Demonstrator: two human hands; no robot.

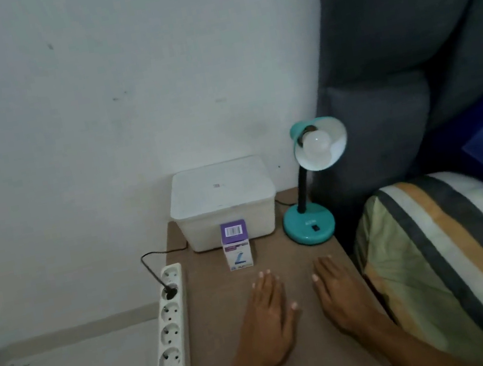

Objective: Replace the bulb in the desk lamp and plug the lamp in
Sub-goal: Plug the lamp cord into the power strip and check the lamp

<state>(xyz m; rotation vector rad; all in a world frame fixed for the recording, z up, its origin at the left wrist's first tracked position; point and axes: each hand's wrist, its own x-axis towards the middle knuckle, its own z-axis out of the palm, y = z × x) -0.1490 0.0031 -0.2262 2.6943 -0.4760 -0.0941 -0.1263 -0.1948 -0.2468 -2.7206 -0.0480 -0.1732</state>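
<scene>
Both hands lie flat, palms down on the brown tabletop (221,331), fingers stretched out and gripping nothing: the left hand (270,316) sits just beside the right hand (342,297), a narrow strip of wood between them. Just ahead of the left fingertips stands a small purple-and-white bulb box (236,245), upright, pressed close against the front of a white lidded storage box (224,202). Over at the back right corner stands the teal desk lamp (309,222), its shade tilted toward the camera with a white bulb (317,145) seated in the socket. Along the left edge runs a white power strip (170,334), and a black plug (169,290) sits in its second socket from the far end, cord looping back behind the storage box.
</scene>
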